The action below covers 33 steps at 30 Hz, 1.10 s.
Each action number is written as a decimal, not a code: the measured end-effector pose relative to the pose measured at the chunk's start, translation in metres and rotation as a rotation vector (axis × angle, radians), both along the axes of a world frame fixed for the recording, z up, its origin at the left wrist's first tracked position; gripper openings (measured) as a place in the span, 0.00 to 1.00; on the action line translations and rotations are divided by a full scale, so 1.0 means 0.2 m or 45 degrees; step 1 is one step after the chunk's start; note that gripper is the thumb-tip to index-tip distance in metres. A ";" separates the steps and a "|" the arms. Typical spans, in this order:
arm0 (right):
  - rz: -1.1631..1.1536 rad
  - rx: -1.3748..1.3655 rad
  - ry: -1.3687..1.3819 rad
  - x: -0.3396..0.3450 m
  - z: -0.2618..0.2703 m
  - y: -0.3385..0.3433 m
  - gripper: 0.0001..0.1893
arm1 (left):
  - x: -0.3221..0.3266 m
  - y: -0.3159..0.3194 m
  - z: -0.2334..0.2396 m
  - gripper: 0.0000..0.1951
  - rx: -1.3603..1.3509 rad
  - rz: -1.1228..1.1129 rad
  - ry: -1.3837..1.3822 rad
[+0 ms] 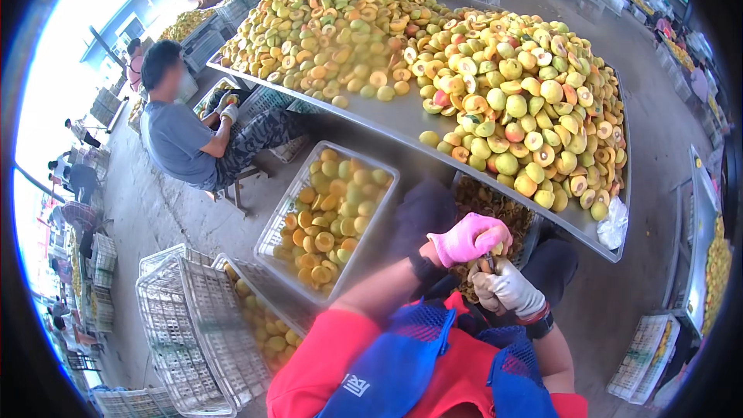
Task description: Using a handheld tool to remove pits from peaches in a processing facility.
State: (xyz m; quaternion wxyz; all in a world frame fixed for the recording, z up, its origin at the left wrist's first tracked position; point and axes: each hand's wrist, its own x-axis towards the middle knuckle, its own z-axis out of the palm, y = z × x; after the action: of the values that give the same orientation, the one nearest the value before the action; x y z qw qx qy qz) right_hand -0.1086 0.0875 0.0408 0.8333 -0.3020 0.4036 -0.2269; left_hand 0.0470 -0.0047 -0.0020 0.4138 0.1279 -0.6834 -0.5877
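My left hand (469,241), in a pink glove, grips a piece of yellow fruit (497,249), mostly hidden by the fingers. Close below it, my right hand (506,289), in a white glove, is closed around a small hand tool (489,265) that meets the fruit; its working end cannot be made out. Both hands are over a crate of brown pits and scraps (487,194) between my knees. Before me, a metal table (386,119) bears large heaps of halved yellow-green peaches (516,104), some with pits showing.
A white plastic crate (261,244) of fruit halves stands to my left. Nearer me are tilted stacked crates (197,331) and another with fruit (267,325). A seated co-worker (186,133) is at the table's left. A crumpled plastic bag (613,223) lies at the table's right corner.
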 end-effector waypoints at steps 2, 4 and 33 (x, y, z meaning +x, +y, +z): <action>0.018 0.045 -0.026 0.00 0.04 0.01 0.04 | 0.02 0.00 0.02 0.25 -0.011 -0.156 -0.120; 0.032 0.094 -0.052 -0.01 0.06 0.02 0.04 | 0.02 0.01 0.06 0.22 -0.010 -0.165 -0.158; -0.374 -0.487 0.836 -0.22 -0.73 -0.06 0.09 | 1.28 -0.33 -1.05 0.27 0.772 1.772 -0.645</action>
State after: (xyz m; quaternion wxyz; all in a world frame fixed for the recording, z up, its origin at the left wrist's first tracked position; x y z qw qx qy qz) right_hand -0.1517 0.0747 -0.1061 0.5476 -0.4472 0.6375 -0.3061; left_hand 0.3026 -0.0712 -0.2121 0.4651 0.7614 -0.3305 -0.3078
